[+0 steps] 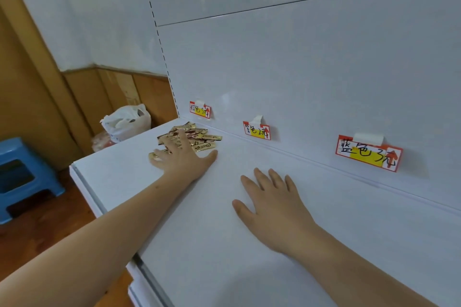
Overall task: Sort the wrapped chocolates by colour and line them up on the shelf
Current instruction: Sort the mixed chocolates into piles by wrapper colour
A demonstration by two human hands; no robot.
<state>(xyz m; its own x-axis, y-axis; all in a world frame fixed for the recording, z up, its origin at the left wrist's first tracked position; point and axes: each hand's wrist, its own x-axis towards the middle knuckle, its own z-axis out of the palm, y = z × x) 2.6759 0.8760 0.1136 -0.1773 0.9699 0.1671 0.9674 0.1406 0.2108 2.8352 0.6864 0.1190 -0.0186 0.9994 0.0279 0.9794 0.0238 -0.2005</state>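
Head view: the left hand point(183, 157) lies palm down on the white shelf point(224, 244), its arm stretched forward from the lower left. Its fingers are straight and spread, their tips resting on the near edge of a pile of gold-wrapped chocolates point(197, 136); nothing is gripped. The thumb points out to the right, flat on the shelf. The pile sits just beyond the fingertips, in the far left corner of the shelf, below the first of three price labels taped to the white back panel point(299, 70).

The right hand point(272, 197) rests flat on the shelf as well, to the right of the left hand and nearer the person, fingers straight and slightly fanned, thumb out to the left, holding nothing. The two hands are apart, with bare shelf between them.

Beyond the right hand's fingertips the shelf meets the back panel, where the middle label point(257, 130) hangs; further right is the third label point(368, 152). The first label point(200, 109) is above the pile. To the left of the left hand the shelf ends at its side edge, close to the little finger. Bare shelf surface runs to the right of the right hand and along the back panel.

Past the shelf's left edge, lower down, stand a blue plastic stool point(23, 177) and a white plastic bag point(127, 121) against wood panelling.
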